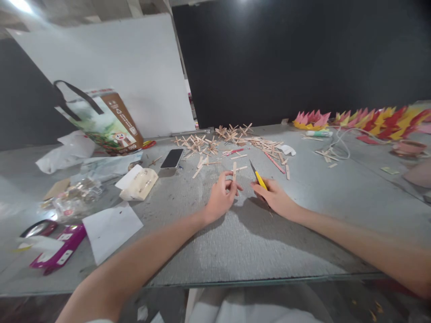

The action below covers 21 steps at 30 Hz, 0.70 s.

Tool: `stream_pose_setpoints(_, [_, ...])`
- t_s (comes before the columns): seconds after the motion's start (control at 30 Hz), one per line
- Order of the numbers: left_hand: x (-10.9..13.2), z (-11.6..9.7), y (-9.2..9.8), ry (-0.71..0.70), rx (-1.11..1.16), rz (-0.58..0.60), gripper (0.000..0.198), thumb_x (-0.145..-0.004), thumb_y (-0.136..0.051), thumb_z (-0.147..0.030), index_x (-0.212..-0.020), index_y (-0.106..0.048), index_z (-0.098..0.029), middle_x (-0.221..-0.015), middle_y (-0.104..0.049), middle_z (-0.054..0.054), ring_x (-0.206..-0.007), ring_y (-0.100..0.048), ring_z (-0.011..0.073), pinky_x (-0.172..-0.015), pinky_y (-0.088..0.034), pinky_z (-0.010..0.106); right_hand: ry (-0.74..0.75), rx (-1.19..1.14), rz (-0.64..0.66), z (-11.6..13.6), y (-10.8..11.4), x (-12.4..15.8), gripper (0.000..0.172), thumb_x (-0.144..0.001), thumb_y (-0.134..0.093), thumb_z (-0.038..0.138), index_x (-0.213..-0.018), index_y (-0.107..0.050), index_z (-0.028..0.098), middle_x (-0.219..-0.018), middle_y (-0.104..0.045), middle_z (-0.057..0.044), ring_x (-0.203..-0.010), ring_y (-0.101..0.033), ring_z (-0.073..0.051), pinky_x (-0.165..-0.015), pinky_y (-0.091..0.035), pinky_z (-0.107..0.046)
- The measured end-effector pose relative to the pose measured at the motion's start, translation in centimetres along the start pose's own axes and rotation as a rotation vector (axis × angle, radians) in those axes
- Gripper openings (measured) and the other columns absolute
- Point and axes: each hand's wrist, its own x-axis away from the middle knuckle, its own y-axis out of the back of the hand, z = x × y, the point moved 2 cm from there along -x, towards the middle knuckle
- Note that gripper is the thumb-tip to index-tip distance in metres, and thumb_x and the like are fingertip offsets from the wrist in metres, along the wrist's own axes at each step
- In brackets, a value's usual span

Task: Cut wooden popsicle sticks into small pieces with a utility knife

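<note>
Between the fingers of my left hand (221, 197) a short wooden craft stick (235, 170) is pinched, pointing upward. A second stick shows just behind it; whether the two touch, I cannot tell. My right hand (274, 195) is closed round a yellow utility knife (260, 179), its dark blade tilted up and to the left. A small gap separates the two hands above the grey tabletop. Beyond them lies a heap of loose craft sticks (267, 146), with several crossed-stick pieces (232, 133) stacked at the back.
To the left are a phone (172, 159), a tissue pack (139, 184), a white sheet (112, 231), a purple package (60, 249) and a printed bag (107, 121). Pink, yellow and red folded-paper pieces (387, 121) line the back right, near a white cable (340, 146). The table's front edge (252, 281) runs close by.
</note>
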Motion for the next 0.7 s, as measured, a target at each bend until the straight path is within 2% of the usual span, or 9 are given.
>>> stream_pose_setpoints(0.1, [0.0, 0.1, 0.0, -0.012, 0.037, -0.024, 0.026, -0.104, -0.051, -0.031, -0.126, -0.043, -0.021, -0.090, -0.079, 0.005, -0.067, -0.069, 0.0137, -0.069, -0.054, 0.029, 0.000, 0.101, -0.009, -0.4, -0.1, -0.5, 0.042, -0.102, -0.047, 0.059, -0.078, -0.045, 0.025, -0.063, -0.046, 0.005, -0.057, -0.046, -0.016, -0.055, -0.034, -0.030])
stream_pose_setpoints(0.27, [-0.2, 0.6, 0.1, 0.006, 0.118, -0.080, 0.030, -0.104, -0.053, -0.034, -0.128, -0.040, -0.021, -0.089, -0.078, 0.003, -0.066, -0.069, 0.0131, -0.067, -0.054, 0.027, 0.016, 0.366, -0.049, -0.9, 0.4, -1.1, 0.026, -0.097, -0.058, 0.045, -0.085, -0.053, 0.024, -0.069, -0.057, 0.001, -0.063, -0.053, -0.019, -0.060, -0.033, -0.031])
stream_pose_setpoints(0.33, [-0.3, 0.7, 0.1, 0.014, 0.146, -0.089, 0.028, -0.104, -0.053, -0.032, -0.126, -0.041, -0.022, -0.087, -0.077, 0.002, -0.064, -0.068, 0.0123, -0.066, -0.054, 0.027, 0.054, 0.486, -0.061, -0.7, 0.8, -0.9, 0.022, -0.097, -0.059, 0.043, -0.092, -0.058, 0.022, -0.080, -0.065, -0.005, -0.068, -0.057, -0.021, -0.065, -0.038, -0.033])
stream_pose_setpoints(0.4, [-0.4, 0.7, 0.1, 0.023, 0.159, -0.093, 0.027, -0.103, -0.054, -0.031, -0.125, -0.041, -0.022, -0.086, -0.076, 0.001, -0.064, -0.067, 0.0120, -0.066, -0.054, 0.026, 0.140, 0.590, -0.040, 0.5, 1.3, -0.5, 0.019, -0.097, -0.060, 0.039, -0.097, -0.064, 0.020, -0.098, -0.069, -0.013, -0.081, -0.063, -0.026, -0.076, -0.045, -0.038])
stream_pose_setpoints(0.47, [-0.4, 0.7, 0.1, 0.031, 0.154, -0.091, 0.028, -0.102, -0.055, -0.031, -0.125, -0.042, -0.022, -0.085, -0.076, 0.001, -0.064, -0.067, 0.0121, -0.065, -0.053, 0.026, 0.282, 0.640, 0.042, 3.4, 1.9, 0.3, 0.015, -0.096, -0.061, 0.033, -0.098, -0.068, 0.020, -0.108, -0.069, -0.015, -0.099, -0.065, -0.031, -0.091, -0.048, -0.045])
stream_pose_setpoints(0.5, [-0.4, 0.7, 0.1, 0.033, 0.148, -0.088, 0.028, -0.102, -0.056, -0.032, -0.125, -0.042, -0.022, -0.085, -0.076, 0.001, -0.064, -0.067, 0.0124, -0.064, -0.054, 0.026, 0.421, 0.688, 0.108, 5.5, 2.2, 0.9, 0.017, -0.100, -0.056, 0.029, -0.102, -0.070, 0.021, -0.108, -0.069, -0.015, -0.103, -0.065, -0.033, -0.095, -0.048, -0.048])
stream_pose_setpoints(0.57, [-0.4, 0.7, 0.1, 0.039, 0.145, -0.088, 0.030, -0.102, -0.057, -0.035, -0.125, -0.043, -0.022, -0.085, -0.077, 0.002, -0.065, -0.068, 0.0138, -0.065, -0.054, 0.027, 0.630, 0.697, 0.199, 10.6, 3.3, 2.3, 0.026, -0.103, -0.049, 0.025, -0.112, -0.073, 0.023, -0.111, -0.071, -0.014, -0.105, -0.066, -0.033, -0.096, -0.052, -0.052])
stream_pose_setpoints(0.63, [-0.4, 0.7, 0.0, 0.057, 0.153, -0.089, 0.031, -0.102, -0.058, -0.037, -0.125, -0.043, -0.023, -0.086, -0.077, 0.004, -0.066, -0.068, 0.0160, -0.063, -0.055, 0.029, 0.732, 0.587, 0.281, 15.1, 4.6, 4.3, 0.031, -0.099, -0.053, 0.022, -0.120, -0.074, 0.030, -0.113, -0.074, -0.010, -0.107, -0.069, -0.031, -0.096, -0.056, -0.050])
stream_pose_setpoints(0.7, [-0.4, 0.7, 0.0, 0.077, 0.151, -0.090, 0.031, -0.102, -0.058, -0.037, -0.125, -0.044, -0.023, -0.087, -0.078, 0.007, -0.066, -0.068, 0.0175, -0.059, -0.053, 0.029, 0.808, 0.507, 0.324, 17.1, 5.2, 7.5, 0.042, -0.094, -0.058, 0.022, -0.129, -0.072, 0.041, -0.110, -0.077, -0.005, -0.102, -0.072, -0.029, -0.093, -0.061, -0.046])
